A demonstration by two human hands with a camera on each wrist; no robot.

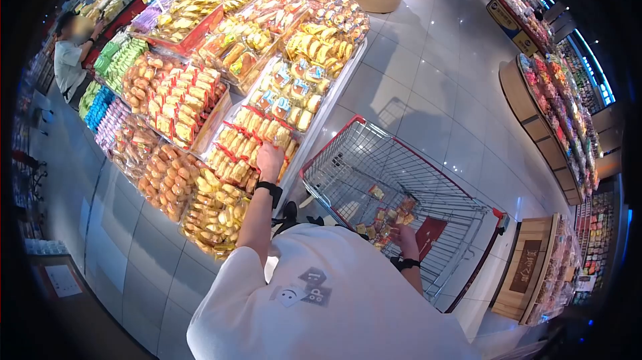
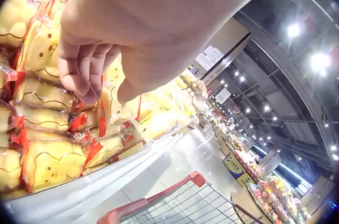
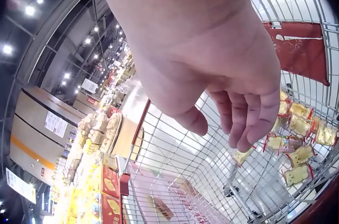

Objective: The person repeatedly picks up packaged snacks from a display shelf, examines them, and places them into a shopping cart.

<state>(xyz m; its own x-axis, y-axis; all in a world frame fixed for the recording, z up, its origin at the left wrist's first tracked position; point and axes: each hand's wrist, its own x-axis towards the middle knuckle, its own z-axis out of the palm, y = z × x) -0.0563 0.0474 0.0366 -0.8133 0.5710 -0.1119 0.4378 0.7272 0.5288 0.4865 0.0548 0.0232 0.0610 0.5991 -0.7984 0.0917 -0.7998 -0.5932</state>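
Observation:
My left hand [image 1: 269,161] reaches down over a row of packaged bear-shaped breads [image 1: 249,127] on the display. In the left wrist view its fingers bend downward, a gap between them and the thumb, with the tips right at a red-edged bread packet [image 2: 112,105]. My right hand [image 3: 233,92] hangs over the shopping cart [image 1: 401,159], fingers loosely bent and nothing between them and the thumb. Several bear-shaped bread packets [image 3: 301,155] lie in the cart beyond its fingertips.
Other wrapped breads [image 1: 175,169] fill the display around my left hand. The display's pale edge [image 1: 328,109] runs beside the cart. A person [image 1: 69,59] stands at the far left side. More shelves [image 1: 545,119] line the right, across the tiled floor [image 1: 435,79].

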